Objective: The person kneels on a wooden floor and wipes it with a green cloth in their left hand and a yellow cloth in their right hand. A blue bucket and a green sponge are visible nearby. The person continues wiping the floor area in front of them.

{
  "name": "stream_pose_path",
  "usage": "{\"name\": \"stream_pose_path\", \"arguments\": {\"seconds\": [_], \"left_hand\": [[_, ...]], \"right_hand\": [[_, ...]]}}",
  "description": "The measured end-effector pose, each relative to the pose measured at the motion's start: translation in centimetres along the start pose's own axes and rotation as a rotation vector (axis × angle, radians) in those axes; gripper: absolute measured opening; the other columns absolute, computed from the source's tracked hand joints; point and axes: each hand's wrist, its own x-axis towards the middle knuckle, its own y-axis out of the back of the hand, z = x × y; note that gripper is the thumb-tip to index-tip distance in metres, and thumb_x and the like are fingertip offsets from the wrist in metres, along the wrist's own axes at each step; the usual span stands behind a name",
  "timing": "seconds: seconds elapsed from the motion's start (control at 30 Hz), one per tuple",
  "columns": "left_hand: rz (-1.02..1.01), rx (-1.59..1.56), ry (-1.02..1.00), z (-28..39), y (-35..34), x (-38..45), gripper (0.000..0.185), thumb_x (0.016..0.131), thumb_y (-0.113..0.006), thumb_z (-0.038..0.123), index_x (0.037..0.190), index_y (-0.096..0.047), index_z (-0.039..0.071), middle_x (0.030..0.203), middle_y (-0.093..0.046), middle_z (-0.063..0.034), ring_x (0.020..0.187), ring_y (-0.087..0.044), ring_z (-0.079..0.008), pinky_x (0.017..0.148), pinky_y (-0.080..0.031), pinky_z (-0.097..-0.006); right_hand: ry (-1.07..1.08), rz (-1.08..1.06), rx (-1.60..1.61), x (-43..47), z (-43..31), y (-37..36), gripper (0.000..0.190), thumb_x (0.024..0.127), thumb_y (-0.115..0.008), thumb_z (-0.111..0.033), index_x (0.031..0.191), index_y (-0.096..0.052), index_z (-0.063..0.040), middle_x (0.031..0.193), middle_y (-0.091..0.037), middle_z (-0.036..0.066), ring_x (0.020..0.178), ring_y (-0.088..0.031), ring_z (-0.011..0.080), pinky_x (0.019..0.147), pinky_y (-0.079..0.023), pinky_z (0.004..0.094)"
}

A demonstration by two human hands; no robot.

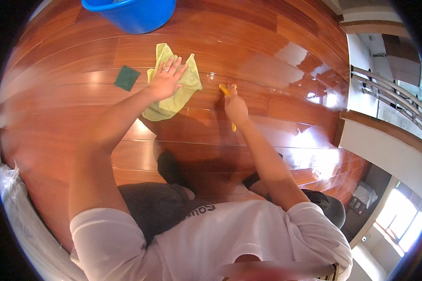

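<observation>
My left hand [164,81] lies flat with its fingers spread on a yellow-green cloth [177,102], which is spread unevenly over the glossy wooden floor [197,140]. To the left of the cloth lies a dark green scouring pad [127,78], apart from it. My right hand [236,107] is closed around a yellow-handled tool [224,90]; one end shows beyond the fingers and the other below the palm. What kind of tool it is cannot be made out. Small shiny wet spots show on the floor between my two hands.
A blue plastic bucket [140,15] stands on the floor beyond the cloth. Clear plastic sheeting [24,210] covers something along the left edge. At the right are a low white wall [383,137] and metal rails [390,86]. My bent legs are close to the body, below my hands.
</observation>
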Motion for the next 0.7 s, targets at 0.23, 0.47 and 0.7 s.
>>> {"name": "stream_pose_path", "arguments": {"seconds": [0.23, 0.47, 0.7], "left_hand": [[0.027, 0.000, -0.015, -0.2, -0.1, 0.0, 0.068, 0.094, -0.048, 0.032, 0.149, -0.013, 0.011, 0.155, -0.007, -0.0157, 0.143, -0.006, -0.0337, 0.115, -0.013, -0.0500], [0.026, -0.049, -0.009, -0.3, -0.1, 0.0, 0.067, 0.094, -0.048, 0.031, 0.149, -0.013, 0.011, 0.155, -0.007, -0.0146, 0.143, -0.007, -0.0328, 0.116, -0.012, -0.0470], [0.029, -0.060, -0.061, -1.1, 0.5, -0.1, 0.062, 0.095, -0.046, 0.023, 0.148, -0.018, 0.009, 0.153, -0.017, -0.0154, 0.141, -0.016, -0.0320, 0.115, -0.021, -0.0407]], "right_hand": [[0.004, -0.294, -0.035, -2.4, -4.1, -1.3, 0.051, 0.095, -0.044, -0.026, 0.140, -0.026, -0.013, 0.082, -0.064, 0.025, 0.076, -0.063, 0.0432, 0.067, -0.050, 0.0538], [-0.035, -0.334, -0.063, -1.8, -5.1, -1.0, 0.043, 0.096, -0.042, -0.024, 0.136, -0.033, -0.012, 0.084, -0.065, 0.024, 0.077, -0.065, 0.0408, 0.067, -0.051, 0.0514], [0.001, -0.302, -0.062, -2.4, -3.9, -1.9, 0.045, 0.096, -0.040, -0.021, 0.139, -0.033, -0.010, 0.087, -0.066, 0.023, 0.080, -0.066, 0.0375, 0.070, -0.052, 0.0483]]}}
